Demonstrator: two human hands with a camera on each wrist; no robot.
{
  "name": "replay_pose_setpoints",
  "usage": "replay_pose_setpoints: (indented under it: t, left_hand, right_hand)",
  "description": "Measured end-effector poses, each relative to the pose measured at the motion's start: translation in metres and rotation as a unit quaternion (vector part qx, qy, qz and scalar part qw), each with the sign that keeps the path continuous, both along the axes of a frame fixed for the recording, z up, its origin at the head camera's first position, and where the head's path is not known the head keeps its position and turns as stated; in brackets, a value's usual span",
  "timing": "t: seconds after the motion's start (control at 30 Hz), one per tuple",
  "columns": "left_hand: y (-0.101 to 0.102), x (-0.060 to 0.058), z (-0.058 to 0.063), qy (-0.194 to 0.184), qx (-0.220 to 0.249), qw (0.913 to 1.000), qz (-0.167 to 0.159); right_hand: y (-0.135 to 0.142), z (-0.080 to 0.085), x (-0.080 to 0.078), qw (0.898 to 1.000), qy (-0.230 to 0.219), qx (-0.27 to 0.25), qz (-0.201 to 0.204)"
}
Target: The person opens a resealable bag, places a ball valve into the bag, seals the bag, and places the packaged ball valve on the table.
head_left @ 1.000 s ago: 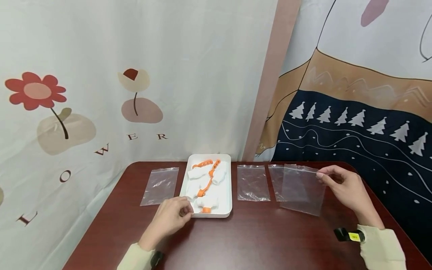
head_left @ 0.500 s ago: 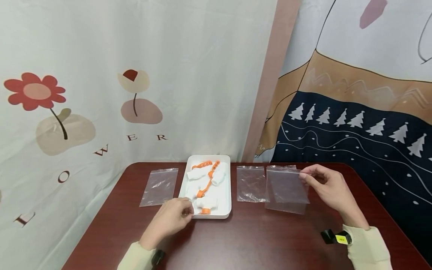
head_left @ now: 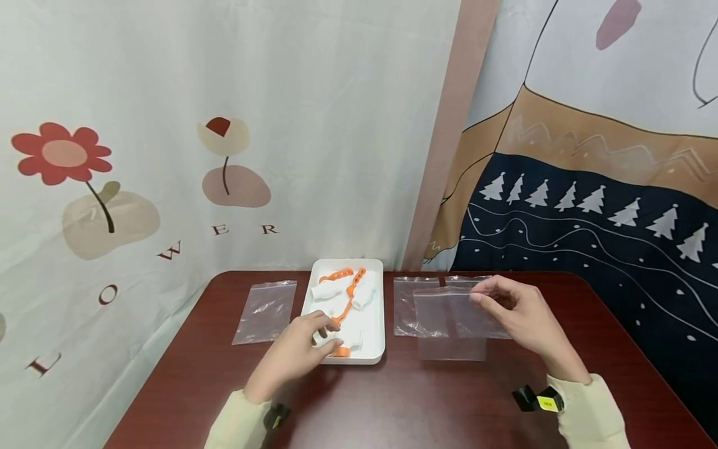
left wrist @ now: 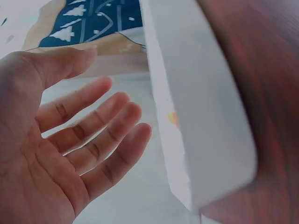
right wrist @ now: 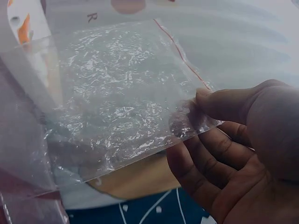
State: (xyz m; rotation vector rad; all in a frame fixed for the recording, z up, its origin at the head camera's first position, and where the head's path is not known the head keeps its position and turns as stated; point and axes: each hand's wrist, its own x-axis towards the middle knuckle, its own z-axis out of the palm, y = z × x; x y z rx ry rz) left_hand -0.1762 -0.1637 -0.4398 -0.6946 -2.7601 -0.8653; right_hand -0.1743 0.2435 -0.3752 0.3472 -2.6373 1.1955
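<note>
Hands well apart: the left hand (head_left: 296, 349) stands over the near end of the tray (head_left: 374, 330), fingers spread and gripping nothing; whether it touches the near white-and-orange piece (head_left: 350, 340), I cannot tell. The right hand (head_left: 527, 315) pinches a clear zip bag (head_left: 449, 324) by its upper corner, above the counter (head_left: 364, 405). Change within the last second: the zip bag has come leftward; the left hand has quit the tray's near-left corner. Reading: the gap between bag and pieces is smaller; the bag looks unfilled. Farther: more pieces (head_left: 326, 289) in the tray, one flat bag (head_left: 265, 312) left of it, others to its right. Behind: pale curtain (head_left: 336, 125).
</note>
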Motion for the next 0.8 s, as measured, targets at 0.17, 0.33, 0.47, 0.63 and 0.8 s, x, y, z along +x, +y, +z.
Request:
replay_pose_setpoints:
  t: [0.17,0.33,0.47,0.63,0.8]
  left_hand:
    - [0.016,-0.004,0.013,0.013,0.043,0.9989,-0.015]
    - [0.037,-0.006,0.027,0.024,0.096,0.9946,-0.032]
    - [0.051,-0.006,0.041,0.017,0.147,0.9878,-0.049]
    - [0.065,0.0,0.059,-0.014,0.199,0.9771,-0.074]
    - [0.078,0.005,0.073,-0.027,0.214,0.9709,-0.103]
  right_hand:
    - [-0.016,0.004,-0.001,0.999,0.007,-0.015,0.039]
    - [-0.027,0.006,0.0,0.997,0.02,-0.026,0.077]
    - [-0.037,0.008,0.001,0.993,0.032,-0.036,0.109]
    - [-0.049,0.009,0.002,0.989,0.031,-0.045,0.139]
    - [-0.06,0.012,0.005,0.986,0.036,-0.033,0.158]
